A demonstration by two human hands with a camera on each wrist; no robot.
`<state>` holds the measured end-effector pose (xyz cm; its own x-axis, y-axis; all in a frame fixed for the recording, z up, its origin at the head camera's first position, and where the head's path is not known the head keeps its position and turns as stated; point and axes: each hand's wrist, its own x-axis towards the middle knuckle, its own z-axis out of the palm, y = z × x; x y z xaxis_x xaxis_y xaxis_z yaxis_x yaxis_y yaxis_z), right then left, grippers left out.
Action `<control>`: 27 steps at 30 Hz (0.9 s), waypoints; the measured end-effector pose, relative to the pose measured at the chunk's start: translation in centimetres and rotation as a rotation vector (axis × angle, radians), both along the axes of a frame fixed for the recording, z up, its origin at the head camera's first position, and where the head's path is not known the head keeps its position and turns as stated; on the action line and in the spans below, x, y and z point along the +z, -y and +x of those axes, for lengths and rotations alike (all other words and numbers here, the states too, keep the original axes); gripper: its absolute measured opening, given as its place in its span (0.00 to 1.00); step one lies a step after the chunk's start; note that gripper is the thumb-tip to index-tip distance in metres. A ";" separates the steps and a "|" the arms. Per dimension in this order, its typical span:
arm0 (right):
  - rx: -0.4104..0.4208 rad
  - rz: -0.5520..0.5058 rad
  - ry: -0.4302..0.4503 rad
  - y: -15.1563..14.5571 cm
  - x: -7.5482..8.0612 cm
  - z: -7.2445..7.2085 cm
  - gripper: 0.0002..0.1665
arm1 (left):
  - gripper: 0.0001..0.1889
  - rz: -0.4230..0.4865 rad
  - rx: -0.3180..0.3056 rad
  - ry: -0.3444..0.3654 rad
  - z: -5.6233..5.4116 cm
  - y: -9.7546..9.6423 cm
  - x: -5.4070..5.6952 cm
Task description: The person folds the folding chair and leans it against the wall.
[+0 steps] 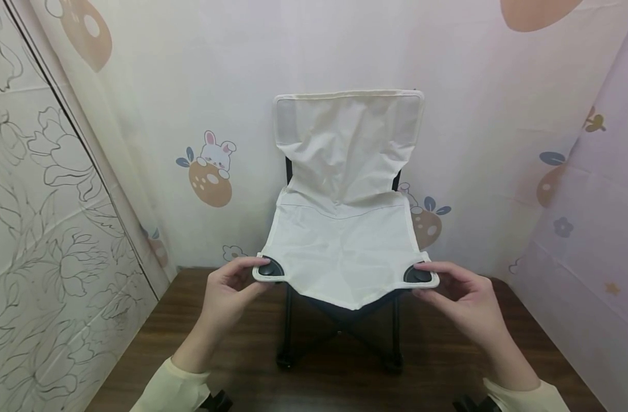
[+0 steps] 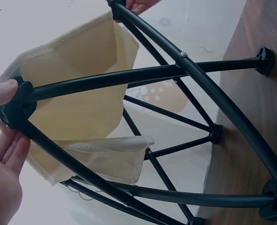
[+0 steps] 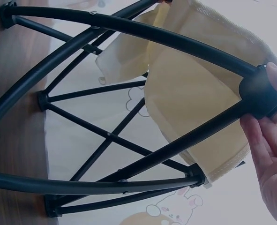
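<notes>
A folding camp chair (image 1: pixel 340 240) with a white fabric seat and back stands unfolded, its back away from me. My left hand (image 1: pixel 229 289) pinches the seat's front left corner, fingers above and thumb below in the head view. At the front right corner my right hand (image 1: pixel 463 297) pinches the matching black corner piece (image 1: pixel 418 273). Under the fabric, crossed black tubes (image 2: pixel 175 70) run down to plastic feet (image 2: pixel 265 61) on the tabletop. In the right wrist view, the right fingers wrap a black joint (image 3: pixel 260 91) where two tubes meet.
The chair stands on a dark brown wooden tabletop (image 1: pixel 190 337). Behind it hangs a pale curtain (image 1: pixel 479 143) with printed rabbits and carrots. A flower-patterned panel (image 1: pixel 46 257) closes off the left side, and more printed cloth (image 1: pixel 597 240) the right.
</notes>
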<state>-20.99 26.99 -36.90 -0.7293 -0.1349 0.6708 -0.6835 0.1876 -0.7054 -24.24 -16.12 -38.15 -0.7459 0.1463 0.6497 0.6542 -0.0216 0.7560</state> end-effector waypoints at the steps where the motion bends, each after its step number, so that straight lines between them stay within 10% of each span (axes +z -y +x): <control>1: 0.001 0.000 0.000 0.0 0.0 0.0 0.29 | 0.20 0.001 0.000 0.001 0.0 0.0 0.0; 27: 0.023 -0.038 0.008 0.5 -0.1 0.0 0.29 | 0.19 0.031 -0.036 0.026 0.1 -0.2 0.2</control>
<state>-21.00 26.50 -36.95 -0.7316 -0.1263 0.6700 -0.6818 0.1444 -0.7172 -24.13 -15.92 -37.99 -0.7574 0.1535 0.6346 0.6326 -0.0684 0.7715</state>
